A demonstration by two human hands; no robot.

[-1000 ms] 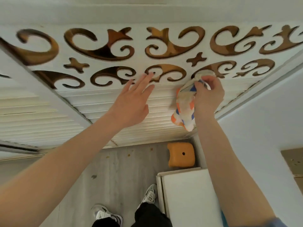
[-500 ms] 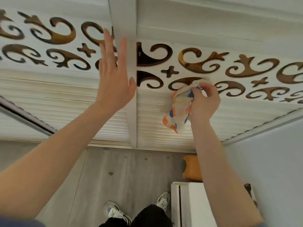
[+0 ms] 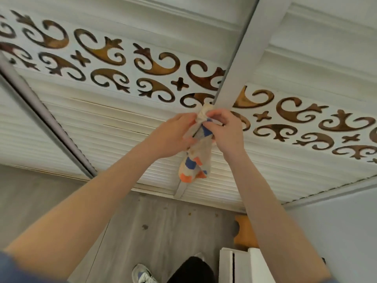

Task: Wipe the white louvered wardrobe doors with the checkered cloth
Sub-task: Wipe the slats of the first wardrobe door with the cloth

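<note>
Pausing the wipe on the louvered wardrobe doors [image 3: 102,127] to sort the rag out, looks like. Took the left hand [image 3: 175,135] off the slats half a second back and brought it over to the checkered cloth [image 3: 193,160], bunched up dead centre of view. Pinching it now with curled fingers of both, right hand [image 3: 226,131] up top. Probably refolding for a clean face. Gotta work round the door stile [image 3: 246,58] running to 1 o'clock. Also spotted a white furniture unit [image 3: 255,268] at 5, orange stool [image 3: 245,233] at 4.
</note>
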